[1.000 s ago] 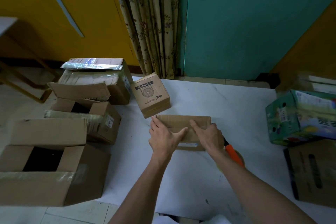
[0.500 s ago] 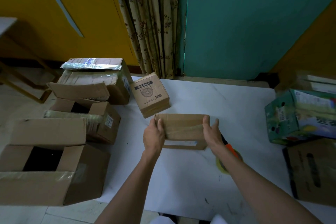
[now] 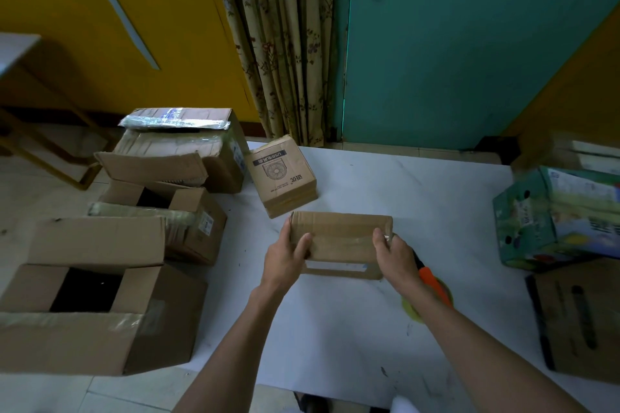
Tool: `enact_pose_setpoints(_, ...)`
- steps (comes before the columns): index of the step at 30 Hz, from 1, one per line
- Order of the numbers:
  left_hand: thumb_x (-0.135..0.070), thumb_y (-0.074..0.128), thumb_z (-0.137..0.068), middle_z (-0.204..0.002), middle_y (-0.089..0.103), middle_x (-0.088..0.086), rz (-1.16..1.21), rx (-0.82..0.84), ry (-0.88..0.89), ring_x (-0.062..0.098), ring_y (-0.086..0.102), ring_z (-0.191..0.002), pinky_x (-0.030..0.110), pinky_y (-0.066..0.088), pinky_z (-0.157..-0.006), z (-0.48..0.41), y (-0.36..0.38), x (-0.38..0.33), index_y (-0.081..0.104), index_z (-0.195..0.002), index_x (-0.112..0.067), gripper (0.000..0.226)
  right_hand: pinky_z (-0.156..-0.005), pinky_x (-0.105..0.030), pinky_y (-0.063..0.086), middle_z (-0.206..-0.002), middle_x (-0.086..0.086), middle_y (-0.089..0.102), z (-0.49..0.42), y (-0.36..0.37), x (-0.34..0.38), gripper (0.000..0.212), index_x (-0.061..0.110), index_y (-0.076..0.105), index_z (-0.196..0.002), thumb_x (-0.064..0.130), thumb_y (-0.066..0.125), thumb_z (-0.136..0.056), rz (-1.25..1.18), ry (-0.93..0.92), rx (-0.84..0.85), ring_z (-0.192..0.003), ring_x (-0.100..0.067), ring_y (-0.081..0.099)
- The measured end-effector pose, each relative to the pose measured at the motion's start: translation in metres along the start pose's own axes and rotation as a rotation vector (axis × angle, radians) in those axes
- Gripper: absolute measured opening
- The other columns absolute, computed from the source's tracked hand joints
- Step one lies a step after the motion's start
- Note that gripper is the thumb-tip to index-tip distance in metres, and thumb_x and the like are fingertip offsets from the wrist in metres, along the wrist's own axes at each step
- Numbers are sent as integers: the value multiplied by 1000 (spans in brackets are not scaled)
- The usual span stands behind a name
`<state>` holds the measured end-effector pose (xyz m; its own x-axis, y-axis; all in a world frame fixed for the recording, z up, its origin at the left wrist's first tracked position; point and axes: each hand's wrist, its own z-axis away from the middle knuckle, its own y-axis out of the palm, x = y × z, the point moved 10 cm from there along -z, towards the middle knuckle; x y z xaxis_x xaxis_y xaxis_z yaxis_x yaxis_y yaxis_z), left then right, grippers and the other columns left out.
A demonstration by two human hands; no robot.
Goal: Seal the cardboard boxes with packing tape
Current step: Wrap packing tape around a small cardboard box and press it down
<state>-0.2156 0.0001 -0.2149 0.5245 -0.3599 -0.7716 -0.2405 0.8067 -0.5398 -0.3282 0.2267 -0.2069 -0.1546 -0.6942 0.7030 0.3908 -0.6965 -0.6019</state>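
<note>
A person is holding a small flat cardboard box [image 3: 339, 238] by its two short ends, and it is sitting low over the white table [image 3: 352, 339]; whether its underside is touching the tabletop cannot be told. The left hand [image 3: 285, 261] is gripping the box's left end, thumb lying across the top face and the other fingers curling round the end. The right hand [image 3: 396, 256] is clasping the right end the same way, thumb pressing on top and fingers wrapping behind the edge. A glossy strip of clear tape is running along the box's top, and a pale label is showing on the side facing the person. Just right of the box, partly under the right wrist, a tape dispenser with an orange handle [image 3: 432, 280] is lying on the table, with its yellowish roll [image 3: 414, 310] peeking out below the forearm. Just beyond the box's left corner a printed fan carton [image 3: 283, 174] is standing tilted. Well to the left of the box, three open brown cartons are standing off the table: a large one [image 3: 100, 329] nearest the person, a middle one [image 3: 188, 221] and a far one [image 3: 188, 151]. Well to the right of the box a green printed carton [image 3: 536, 221] is resting above a brown carton [image 3: 577, 322].
</note>
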Motion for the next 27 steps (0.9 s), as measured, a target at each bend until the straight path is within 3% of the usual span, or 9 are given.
enact_pose_setpoints(4,-40,29,-110,-130,46,-3,26,25,-17,18,51,-115,40,47,-103,-1,-6,-1,22,-160,-29,52,-59,-31,34,-71,-1,51,3,-3,-6,65,9,52,-72,53,17,-105,4,152,73,-66,-19,48)
enact_pose_setpoints(7,-42,30,-109,-130,58,5,103,66,-50,23,56,-117,40,48,-102,0,-3,7,55,-132,-24,39,-57,-30,35,-72,-2,53,3,-3,-11,68,12,53,-73,59,13,-102,102,236,102,-64,-16,50)
enact_pose_setpoints(9,-52,36,-102,-121,63,7,200,116,-77,20,61,-111,32,52,-95,10,8,14,61,-118,-18,44,-62,-32,39,-78,-6,58,4,-2,-9,69,7,57,-80,55,14,-104,120,222,91,-65,-16,50)
enact_pose_setpoints(11,-60,40,-93,-118,65,5,228,134,-74,17,64,-106,25,55,-87,18,15,16,62,-121,-14,58,-72,-36,44,-89,-19,66,4,-4,-6,78,-6,66,-88,50,15,-106,105,173,53,-71,-26,56)
enact_pose_setpoints(15,-54,37,-102,-110,67,5,114,92,-74,17,65,-100,32,57,-86,15,12,19,65,-117,-11,54,-83,-39,49,-100,-26,69,3,-6,-4,77,-10,67,-98,48,16,-106,23,130,-43,-81,-32,61)
enact_pose_setpoints(19,-51,28,-106,-108,65,10,98,106,-122,21,62,-97,31,51,-83,10,7,24,66,-109,-6,59,-95,-35,41,-130,-17,60,3,-1,-2,63,1,57,-129,45,17,-107,-92,167,-60,-119,-32,55)
enact_pose_setpoints(24,-65,31,-99,-94,61,8,4,66,-229,21,59,-82,35,54,-74,-1,-3,22,58,-87,-12,60,-92,-34,40,-122,-18,62,11,3,0,66,-2,59,-124,45,16,-107,-131,183,-49,-115,-32,57)
enact_pose_setpoints(27,-63,39,-99,-89,62,4,20,-13,-225,21,65,-80,40,61,-77,1,1,18,57,-85,-13,55,-89,-38,45,-112,-16,65,13,5,-9,73,2,63,-110,54,14,-103,-170,227,-66,-100,-28,59)
